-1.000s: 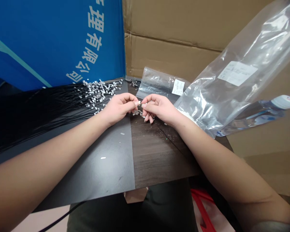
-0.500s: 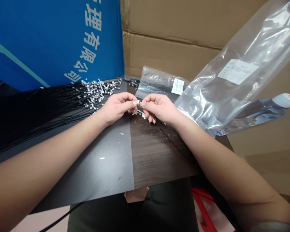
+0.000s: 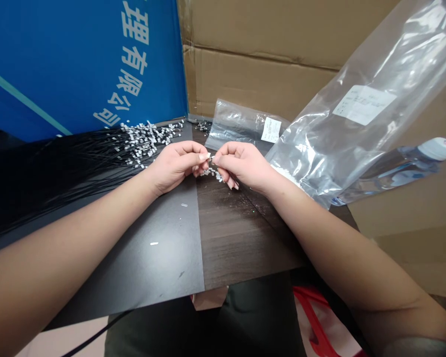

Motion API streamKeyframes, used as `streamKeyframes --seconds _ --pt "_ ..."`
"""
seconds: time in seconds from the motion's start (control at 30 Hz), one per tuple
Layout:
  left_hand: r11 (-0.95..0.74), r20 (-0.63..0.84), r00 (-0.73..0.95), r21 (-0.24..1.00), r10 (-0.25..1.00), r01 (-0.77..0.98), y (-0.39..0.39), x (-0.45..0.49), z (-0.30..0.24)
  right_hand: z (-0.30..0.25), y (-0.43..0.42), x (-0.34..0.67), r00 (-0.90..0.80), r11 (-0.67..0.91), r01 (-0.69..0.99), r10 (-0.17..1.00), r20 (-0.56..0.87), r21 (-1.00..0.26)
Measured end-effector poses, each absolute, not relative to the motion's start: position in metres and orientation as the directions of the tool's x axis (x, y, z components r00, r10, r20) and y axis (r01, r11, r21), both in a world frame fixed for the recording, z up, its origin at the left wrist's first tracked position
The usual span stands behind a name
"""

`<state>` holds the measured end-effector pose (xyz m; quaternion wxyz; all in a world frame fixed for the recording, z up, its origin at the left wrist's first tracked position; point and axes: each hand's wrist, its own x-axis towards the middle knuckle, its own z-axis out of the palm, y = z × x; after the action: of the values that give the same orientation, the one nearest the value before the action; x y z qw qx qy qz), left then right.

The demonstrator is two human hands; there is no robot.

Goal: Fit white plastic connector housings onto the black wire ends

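My left hand (image 3: 176,163) and my right hand (image 3: 241,163) meet fingertip to fingertip over the dark table (image 3: 230,238). Both pinch a tiny white connector (image 3: 210,158) between them; a thin black wire seems to run under my right fingers. Just below the hands lies a small heap of loose white connectors (image 3: 211,173). To the left, a thick bundle of black wires (image 3: 52,168) lies across the table, its ends tipped with many white connectors (image 3: 144,141).
A grey sheet (image 3: 148,258) covers the table's left half. A small clear bag (image 3: 241,126) with a label lies behind the hands, a large clear bag (image 3: 357,114) leans at the right over a water bottle (image 3: 423,158). Blue board (image 3: 78,64) and cardboard boxes (image 3: 267,54) stand behind.
The view has drifted slightly; both hands stay pinched together at the same spot, with only small finger motions.
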<state>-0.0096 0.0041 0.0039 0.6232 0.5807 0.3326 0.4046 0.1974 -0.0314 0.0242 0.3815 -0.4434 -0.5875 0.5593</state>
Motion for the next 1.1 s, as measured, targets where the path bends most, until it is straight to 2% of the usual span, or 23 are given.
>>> streamKeyframes --seconds 0.73,1.1 --pt "0.034 0.052 0.46 0.984 0.886 -0.176 0.0056 -0.0094 0.0025 0.0225 -0.0316 0.1978 -0.324 0.017 0.089 0.946 -0.013 -0.996" --pt "0.035 0.047 0.452 0.985 0.891 -0.17 0.004 -0.0081 0.005 0.0241 -0.0323 0.1976 -0.334 -0.015 0.069 0.942 -0.037 -0.998"
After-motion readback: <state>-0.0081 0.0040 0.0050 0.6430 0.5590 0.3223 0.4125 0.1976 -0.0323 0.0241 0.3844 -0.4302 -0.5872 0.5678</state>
